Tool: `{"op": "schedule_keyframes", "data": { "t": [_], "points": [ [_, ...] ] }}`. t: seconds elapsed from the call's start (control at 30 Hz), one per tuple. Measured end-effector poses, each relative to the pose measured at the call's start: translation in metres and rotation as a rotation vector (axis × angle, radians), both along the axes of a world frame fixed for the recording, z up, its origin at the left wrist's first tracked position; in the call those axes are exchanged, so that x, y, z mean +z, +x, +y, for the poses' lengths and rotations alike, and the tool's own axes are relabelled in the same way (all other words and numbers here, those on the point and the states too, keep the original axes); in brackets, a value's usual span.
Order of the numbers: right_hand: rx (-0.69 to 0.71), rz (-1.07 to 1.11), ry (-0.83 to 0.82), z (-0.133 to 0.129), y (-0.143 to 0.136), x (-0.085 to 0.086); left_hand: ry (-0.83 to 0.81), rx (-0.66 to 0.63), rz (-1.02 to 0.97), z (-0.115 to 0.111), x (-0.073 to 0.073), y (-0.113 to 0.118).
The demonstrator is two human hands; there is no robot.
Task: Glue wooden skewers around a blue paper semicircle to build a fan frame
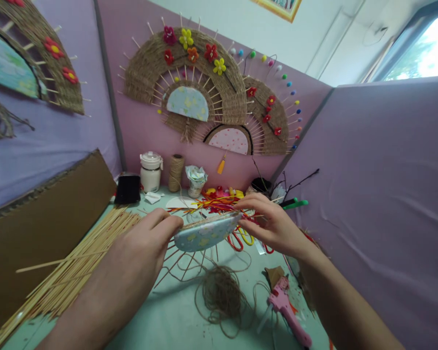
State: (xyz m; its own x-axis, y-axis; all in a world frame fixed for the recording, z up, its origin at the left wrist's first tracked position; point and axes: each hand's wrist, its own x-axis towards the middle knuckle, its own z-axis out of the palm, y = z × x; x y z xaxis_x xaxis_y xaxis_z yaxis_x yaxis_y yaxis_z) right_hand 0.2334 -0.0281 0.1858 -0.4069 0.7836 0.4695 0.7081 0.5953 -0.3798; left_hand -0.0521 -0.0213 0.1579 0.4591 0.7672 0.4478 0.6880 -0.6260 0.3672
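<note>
A half-round piece point(206, 234) covered in light blue floral cloth is held up above the table, tilted so its straight edge faces up. Thin sticks fan out below it. My left hand point(146, 248) pinches its left end between thumb and fingers. At the right end, my right hand point(268, 221) grips the corner with thumb and fingertips. Brown twine runs along the upper edge. Under the piece, a loose tangle of twine point(224, 291) lies on the green table point(178, 316).
Long bamboo sticks point(76, 262) lie at the left beside a cardboard sheet point(47, 238). A pink glue gun point(288, 308) rests at the front right. Behind are colourful pipe cleaners point(219, 203), a twine spool point(175, 172) and a white jar point(151, 172). Woven fans point(142, 73) hang on the partition.
</note>
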Motion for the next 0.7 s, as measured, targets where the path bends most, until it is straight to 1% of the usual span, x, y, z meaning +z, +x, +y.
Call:
{"op": "schedule_keyframes", "data": {
  "t": [0.1,0.27,0.7],
  "points": [
    [0.015,-0.072,0.067,0.0030,0.0011,-0.0039,0.002,-0.001,0.000,-0.0001,-0.0001,0.0001],
    [0.032,-0.060,0.143,0.0068,0.0030,-0.0087,0.019,-0.007,-0.001,0.0005,-0.0009,-0.0006],
    [0.026,-0.031,0.084,0.0077,0.0042,-0.0090,0.010,-0.004,-0.026,0.0016,-0.0014,0.0000]
  ]
}}
